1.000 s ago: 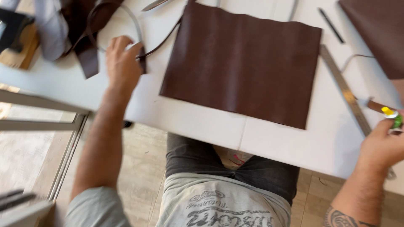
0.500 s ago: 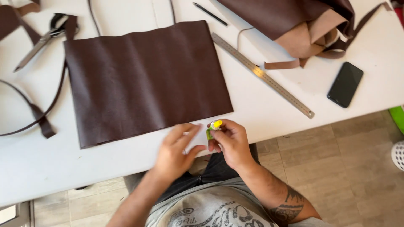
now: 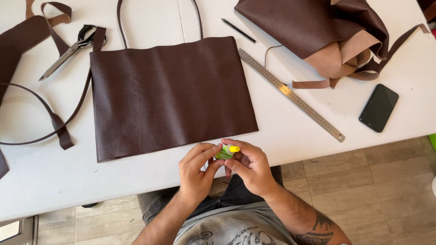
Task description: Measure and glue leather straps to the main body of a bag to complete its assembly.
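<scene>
- Left hand (image 3: 196,169): fingers closed on the lower end of a small green tube (image 3: 224,153), at the near table edge.
- Right hand (image 3: 250,164): thumb and fingers pinch the tube near its yellow cap (image 3: 234,149); whether the cap is loose cannot be told from here.
- Brown leather panel (image 3: 168,95): lies flat on the white table (image 3: 290,131), just beyond the hands.
- Steel ruler (image 3: 290,94): lies slantwise to the right of the panel; a black phone (image 3: 379,107) lies farther right.
- Scissors (image 3: 70,50) and leather straps (image 3: 54,120): left side.
- Folded leather heap (image 3: 327,31): upper right.
- Risk: the tube is held right over the table edge; a squeeze could spill its contents onto the panel or lap, and a slipping cap could drop to the floor.
</scene>
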